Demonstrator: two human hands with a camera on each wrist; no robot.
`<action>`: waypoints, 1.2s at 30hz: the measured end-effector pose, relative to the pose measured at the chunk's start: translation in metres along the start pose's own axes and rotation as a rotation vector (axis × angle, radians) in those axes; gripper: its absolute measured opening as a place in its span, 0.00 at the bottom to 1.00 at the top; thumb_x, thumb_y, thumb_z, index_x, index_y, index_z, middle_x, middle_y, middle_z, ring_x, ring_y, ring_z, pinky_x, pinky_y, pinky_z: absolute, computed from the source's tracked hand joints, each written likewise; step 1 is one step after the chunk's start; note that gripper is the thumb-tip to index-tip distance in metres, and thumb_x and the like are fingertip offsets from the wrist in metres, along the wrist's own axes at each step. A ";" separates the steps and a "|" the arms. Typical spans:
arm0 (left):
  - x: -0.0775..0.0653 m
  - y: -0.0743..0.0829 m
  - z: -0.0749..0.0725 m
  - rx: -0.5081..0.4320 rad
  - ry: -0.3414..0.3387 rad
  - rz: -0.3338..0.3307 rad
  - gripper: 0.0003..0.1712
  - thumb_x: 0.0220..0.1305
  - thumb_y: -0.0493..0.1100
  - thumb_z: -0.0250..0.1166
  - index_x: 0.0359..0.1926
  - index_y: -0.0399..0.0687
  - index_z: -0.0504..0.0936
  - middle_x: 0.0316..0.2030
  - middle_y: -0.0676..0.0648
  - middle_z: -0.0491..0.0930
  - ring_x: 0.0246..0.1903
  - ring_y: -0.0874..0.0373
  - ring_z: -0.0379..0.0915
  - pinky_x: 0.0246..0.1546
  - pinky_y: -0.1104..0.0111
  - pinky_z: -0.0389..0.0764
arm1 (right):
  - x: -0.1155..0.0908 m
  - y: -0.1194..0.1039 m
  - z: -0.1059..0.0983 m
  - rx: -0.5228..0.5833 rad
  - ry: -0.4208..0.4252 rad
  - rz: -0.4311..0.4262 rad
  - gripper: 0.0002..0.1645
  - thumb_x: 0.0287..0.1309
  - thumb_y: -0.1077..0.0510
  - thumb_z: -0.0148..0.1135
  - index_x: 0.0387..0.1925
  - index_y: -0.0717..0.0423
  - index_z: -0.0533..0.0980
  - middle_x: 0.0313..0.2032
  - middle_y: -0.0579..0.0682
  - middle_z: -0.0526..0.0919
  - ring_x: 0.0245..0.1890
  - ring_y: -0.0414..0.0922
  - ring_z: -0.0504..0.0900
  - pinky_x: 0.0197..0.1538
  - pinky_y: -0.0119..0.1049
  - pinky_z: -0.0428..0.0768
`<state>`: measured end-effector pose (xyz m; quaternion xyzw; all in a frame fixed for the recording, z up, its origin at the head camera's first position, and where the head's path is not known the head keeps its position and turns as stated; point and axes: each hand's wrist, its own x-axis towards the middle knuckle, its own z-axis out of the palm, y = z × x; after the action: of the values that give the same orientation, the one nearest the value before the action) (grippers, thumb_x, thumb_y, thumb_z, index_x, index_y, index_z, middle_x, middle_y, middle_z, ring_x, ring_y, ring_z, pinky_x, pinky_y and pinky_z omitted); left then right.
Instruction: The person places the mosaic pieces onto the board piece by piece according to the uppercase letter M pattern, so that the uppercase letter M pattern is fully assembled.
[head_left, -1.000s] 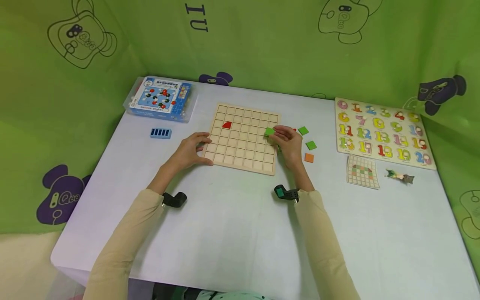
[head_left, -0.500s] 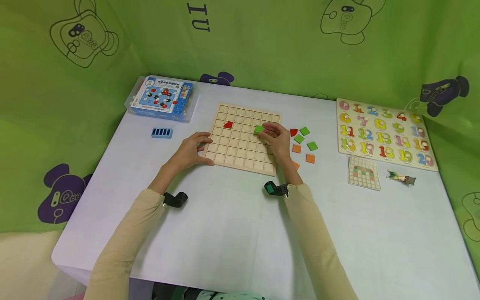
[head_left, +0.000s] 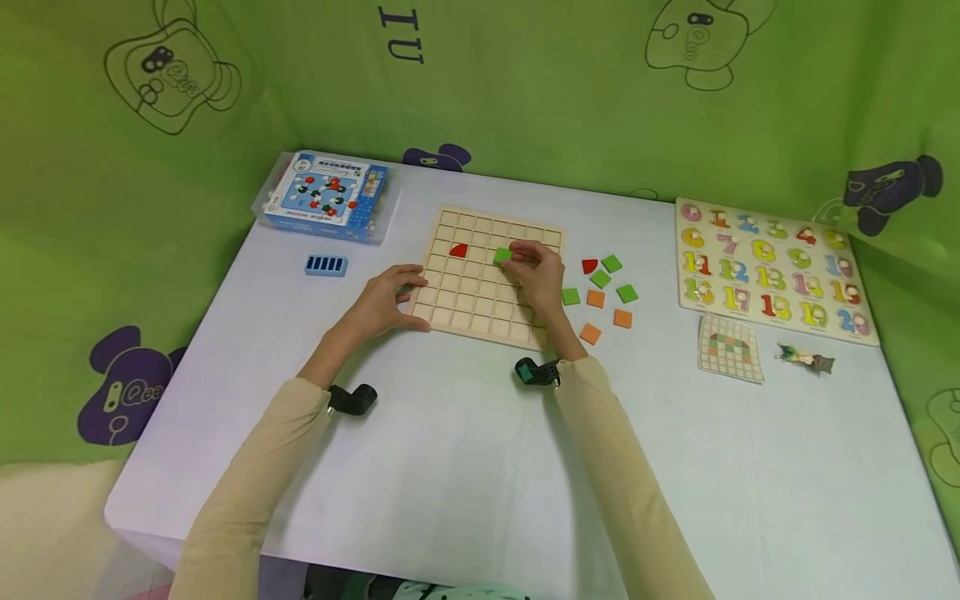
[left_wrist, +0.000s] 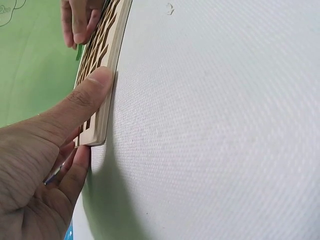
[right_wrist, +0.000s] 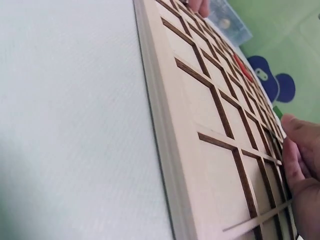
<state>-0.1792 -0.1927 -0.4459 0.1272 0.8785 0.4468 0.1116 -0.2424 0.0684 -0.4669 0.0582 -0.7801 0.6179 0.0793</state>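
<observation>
Near the centre of the head view, a green square tile point(head_left: 502, 257) is pinched between the thumb and fingers of the right hand point(head_left: 542, 277), closed to the tile's width, over the upper middle of a wooden grid board point(head_left: 453, 302); whether the board is touched by it cannot be told. The board's lower-left corner is held by the left hand point(head_left: 378, 302), with thumb and fingers parted around it. Loose green squares point(head_left: 601, 279), orange squares point(head_left: 596, 299) and a red quarter-round piece point(head_left: 590, 266) are scattered right of centre in the frame.
</observation>
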 end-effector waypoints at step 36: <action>-0.001 0.000 -0.001 0.021 0.006 0.001 0.42 0.40 0.36 0.80 0.58 0.29 0.73 0.68 0.39 0.60 0.66 0.45 0.58 0.59 0.64 0.76 | 0.011 -0.006 0.026 -0.119 -0.085 -0.020 0.17 0.50 0.70 0.70 0.44 0.70 0.79 0.41 0.63 0.84 0.40 0.53 0.83 0.43 0.31 0.85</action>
<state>-0.1788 -0.1932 -0.4454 0.1276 0.8833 0.4382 0.1074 -0.2540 0.0415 -0.4652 0.0876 -0.8174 0.5667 0.0555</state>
